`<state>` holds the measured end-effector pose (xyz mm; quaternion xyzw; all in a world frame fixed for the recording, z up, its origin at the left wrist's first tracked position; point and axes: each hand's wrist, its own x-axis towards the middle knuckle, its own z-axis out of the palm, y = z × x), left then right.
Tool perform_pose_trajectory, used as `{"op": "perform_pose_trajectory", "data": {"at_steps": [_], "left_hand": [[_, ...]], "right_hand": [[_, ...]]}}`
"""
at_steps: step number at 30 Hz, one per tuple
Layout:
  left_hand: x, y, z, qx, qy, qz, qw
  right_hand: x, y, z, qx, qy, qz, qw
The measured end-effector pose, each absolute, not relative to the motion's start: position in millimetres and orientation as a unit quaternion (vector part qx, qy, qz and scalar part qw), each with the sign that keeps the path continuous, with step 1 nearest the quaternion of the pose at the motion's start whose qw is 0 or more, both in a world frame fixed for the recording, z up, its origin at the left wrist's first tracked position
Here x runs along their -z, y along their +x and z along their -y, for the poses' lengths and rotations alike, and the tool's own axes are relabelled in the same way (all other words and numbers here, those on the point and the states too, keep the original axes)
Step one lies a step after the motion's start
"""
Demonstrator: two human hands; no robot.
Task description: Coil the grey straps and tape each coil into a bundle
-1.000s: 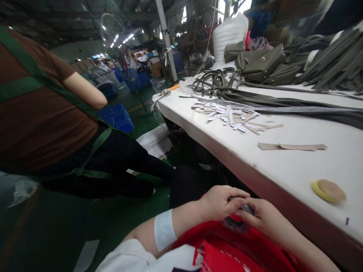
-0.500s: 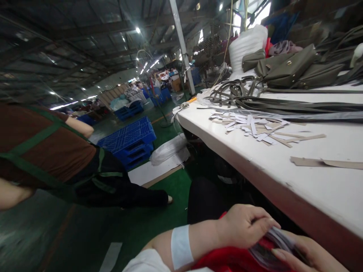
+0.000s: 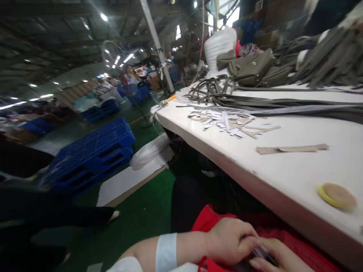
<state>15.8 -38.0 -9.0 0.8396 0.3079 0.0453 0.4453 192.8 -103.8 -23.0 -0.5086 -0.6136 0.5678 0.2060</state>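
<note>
My left hand (image 3: 234, 240), with a pale blue band (image 3: 166, 252) round the forearm, is closed at the table's near side, low in the view. Its fingertips meet those of my right hand (image 3: 279, 254), whose thumb and fingers are bent in a pinch. Between them is a small dark, shiny piece (image 3: 265, 254), partly whitish, mostly covered by the fingers; its kind cannot be made out. Red cloth (image 3: 208, 223) lies under and around both hands, over my lap.
The white table (image 3: 297, 177) bears a yellow-edged tape roll (image 3: 337, 195), paper strips (image 3: 227, 121), dark straps (image 3: 255, 101) and olive bags (image 3: 252, 70). Blue pallets (image 3: 93, 151) and a wrapped white roll (image 3: 150, 152) are on the floor. A person's dark-clothed leg (image 3: 85, 211) shows at left.
My view has swung right, bringing the tape roll into sight. The person at left has moved mostly out of view. My hands stay together, closed more tightly round the piece.
</note>
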Motion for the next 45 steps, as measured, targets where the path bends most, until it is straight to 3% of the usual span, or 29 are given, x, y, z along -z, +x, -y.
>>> {"op": "perform_pose_trajectory", "data": {"at_steps": [4,8,11,15,17,19,22,26,45], "left_hand": [[-3.5,26.8,42.9,-0.107,0.782,-0.362,0.496],[-11.7,50.9,30.7,-0.107,0.794,-0.301,0.517],[-20.5,72.8,20.1,-0.102,0.795,-0.266,0.535],[-29.5,102.4,4.7,-0.093,0.778,-0.270,0.560],[-30.8,117.6,-2.5,-0.083,0.771,-0.267,0.572],[-31.2,132.3,-8.5,-0.069,0.770,-0.253,0.581],[-32.0,151.7,-16.3,-0.039,0.777,-0.218,0.589],[-31.8,172.3,-26.7,0.004,0.781,-0.191,0.595],[-29.7,225.5,-43.1,0.060,0.745,-0.122,0.653]], "right_hand": [[3.1,198.0,107.5,-0.541,-0.528,0.609,0.240],[-7.8,222.4,115.6,-0.497,-0.587,0.590,0.246],[-29.3,245.4,133.1,-0.420,-0.645,0.557,0.311],[-41.9,303.1,165.0,-0.080,-0.813,0.413,0.402],[-31.4,339.0,176.9,0.098,-0.876,0.336,0.333],[-14.3,370.0,183.0,0.181,-0.911,0.295,0.224],[9.2,397.3,181.9,0.188,-0.942,0.253,0.118],[18.5,403.5,173.7,0.160,-0.958,0.230,0.067],[8.8,401.5,164.5,0.136,-0.970,0.199,0.030]]}}
